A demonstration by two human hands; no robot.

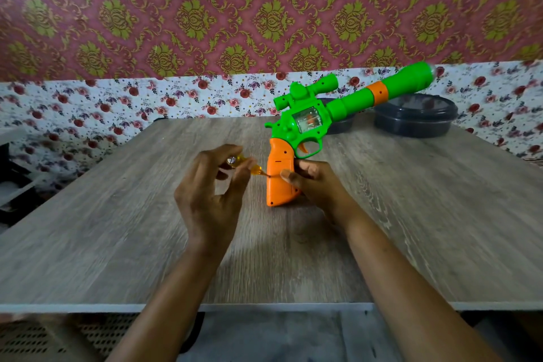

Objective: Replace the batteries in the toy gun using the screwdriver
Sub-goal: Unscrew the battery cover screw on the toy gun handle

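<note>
Gun (296, 126) stands mid-desk (117, 214), our right hand (314, 182) clamped on its grip, left hand (211, 194) pinching screwdriver (249, 167) against it.

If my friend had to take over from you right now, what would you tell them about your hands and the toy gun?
Left hand: fingertips pinch the small yellow screwdriver, with its tip at the side of the orange grip.
Right hand: wrapped round the back of the grip, holding the toy gun upright with the butt on the wooden table and the green barrel pointing up and to the right.
Two dark lidded containers sit behind it on the table.
Done: the screwdriver is in place.
Left: the cover looks closed, so undo the screw, open it, swap the batteries and close it. I can't see any batteries.
</note>
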